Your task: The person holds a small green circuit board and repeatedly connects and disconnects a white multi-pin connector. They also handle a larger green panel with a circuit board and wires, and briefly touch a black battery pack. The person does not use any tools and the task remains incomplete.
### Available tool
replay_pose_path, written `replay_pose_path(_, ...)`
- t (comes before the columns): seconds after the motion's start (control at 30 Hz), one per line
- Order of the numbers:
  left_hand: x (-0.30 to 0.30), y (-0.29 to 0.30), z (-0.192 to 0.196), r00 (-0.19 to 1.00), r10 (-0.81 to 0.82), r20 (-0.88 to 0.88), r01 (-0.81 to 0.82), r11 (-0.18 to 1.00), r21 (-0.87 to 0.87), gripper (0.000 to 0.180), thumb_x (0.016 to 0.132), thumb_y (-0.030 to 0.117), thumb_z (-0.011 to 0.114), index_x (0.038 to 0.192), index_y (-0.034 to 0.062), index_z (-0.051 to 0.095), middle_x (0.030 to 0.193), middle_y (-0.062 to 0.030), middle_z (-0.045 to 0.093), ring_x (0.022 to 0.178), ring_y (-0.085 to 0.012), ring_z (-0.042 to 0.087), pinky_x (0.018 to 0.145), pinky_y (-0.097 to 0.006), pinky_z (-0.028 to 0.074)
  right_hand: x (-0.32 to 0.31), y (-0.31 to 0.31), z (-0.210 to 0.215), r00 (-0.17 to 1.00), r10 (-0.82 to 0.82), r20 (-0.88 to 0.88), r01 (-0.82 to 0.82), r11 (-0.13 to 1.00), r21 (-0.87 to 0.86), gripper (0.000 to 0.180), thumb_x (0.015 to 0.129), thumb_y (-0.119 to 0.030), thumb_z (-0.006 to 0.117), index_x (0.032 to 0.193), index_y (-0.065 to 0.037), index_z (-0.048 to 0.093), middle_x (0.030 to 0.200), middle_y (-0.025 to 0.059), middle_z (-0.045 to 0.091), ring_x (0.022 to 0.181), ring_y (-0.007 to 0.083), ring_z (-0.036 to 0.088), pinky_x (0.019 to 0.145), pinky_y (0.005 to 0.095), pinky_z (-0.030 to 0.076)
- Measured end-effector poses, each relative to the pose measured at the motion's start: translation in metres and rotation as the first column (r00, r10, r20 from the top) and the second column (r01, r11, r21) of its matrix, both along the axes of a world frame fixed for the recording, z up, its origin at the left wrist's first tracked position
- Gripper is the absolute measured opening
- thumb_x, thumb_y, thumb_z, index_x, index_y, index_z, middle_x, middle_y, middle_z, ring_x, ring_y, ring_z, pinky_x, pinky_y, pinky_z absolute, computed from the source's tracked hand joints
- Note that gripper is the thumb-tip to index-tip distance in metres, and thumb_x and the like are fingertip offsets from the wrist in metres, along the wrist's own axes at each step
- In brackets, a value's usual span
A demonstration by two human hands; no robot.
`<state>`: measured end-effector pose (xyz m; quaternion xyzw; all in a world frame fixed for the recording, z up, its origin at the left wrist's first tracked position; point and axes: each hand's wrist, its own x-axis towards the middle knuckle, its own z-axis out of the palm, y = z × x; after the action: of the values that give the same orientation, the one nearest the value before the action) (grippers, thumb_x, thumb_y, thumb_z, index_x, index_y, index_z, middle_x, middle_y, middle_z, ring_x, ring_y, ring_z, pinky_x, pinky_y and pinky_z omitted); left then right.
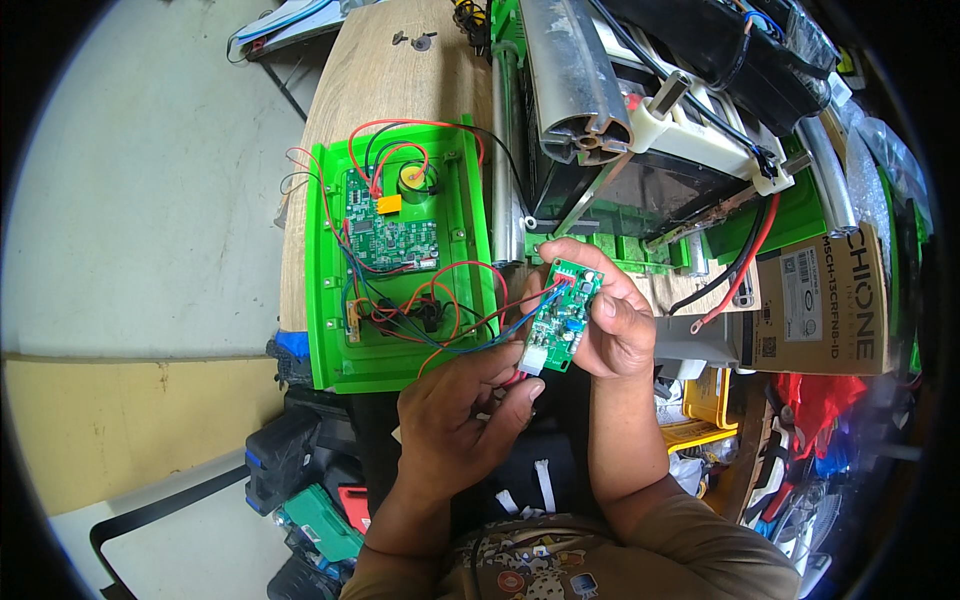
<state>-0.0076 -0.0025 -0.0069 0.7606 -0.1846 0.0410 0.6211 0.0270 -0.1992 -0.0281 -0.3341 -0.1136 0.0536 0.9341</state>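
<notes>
In front of me a small green circuit board (557, 325) is gripped in my right hand (622, 325), the thumb on its right edge and fingers behind it. My left hand (465, 405) is closed at the board's lower end, pinching wires beside the white connector (533, 360); its fingertips are partly hidden. Red and blue wires (510, 318) run from the board to an open green plastic housing (400, 375). Inside that housing lie a larger circuit board (392, 240), a yellow-topped round part (412, 178) and a black part (425, 312).
The housing rests on a wooden table (350, 70). To the right stands a frame with metal tubes (570, 80) and a dark box, with red and black cables (740, 265) hanging down. A cardboard box (815, 300) is beyond. Tool cases (320, 520) sit at lower left.
</notes>
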Motion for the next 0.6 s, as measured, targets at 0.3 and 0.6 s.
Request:
replay_pose_path(0.3,0.0015,-0.0002,0.0018,1.0,-0.003,0.014,0.003,1.0,0.001,0.037,0.081,0.006,0.087,0.115,0.0019,0.071,0.082,-0.006,0.072,0.059,-0.0087,0.064,0.053,-0.024,0.051,0.0002,-0.0005,-0.001,1.0,0.005,0.01,-0.005,1.0,0.0,0.076,0.093,-0.031,0.074,0.148,0.01,0.043,0.115,0.0265,0.064,0.109,0.0323,0.066,0.096,0.0426,0.055)
replay_pose_path(0.6,0.0014,-0.0008,-0.002,1.0,0.004,0.026,-0.004,1.0,-0.01,0.038,0.08,0.006,0.088,0.114,0.0021,0.071,0.081,-0.0056,0.072,0.058,-0.0087,0.063,0.052,-0.024,0.05,0.0006,-0.0002,-0.0023,1.0,0.002,0.019,-0.002,1.0,0.001,0.075,0.093,-0.031,0.074,0.148,0.01,0.043,0.116,0.0266,0.064,0.108,0.0326,0.066,0.096,0.0429,0.055)
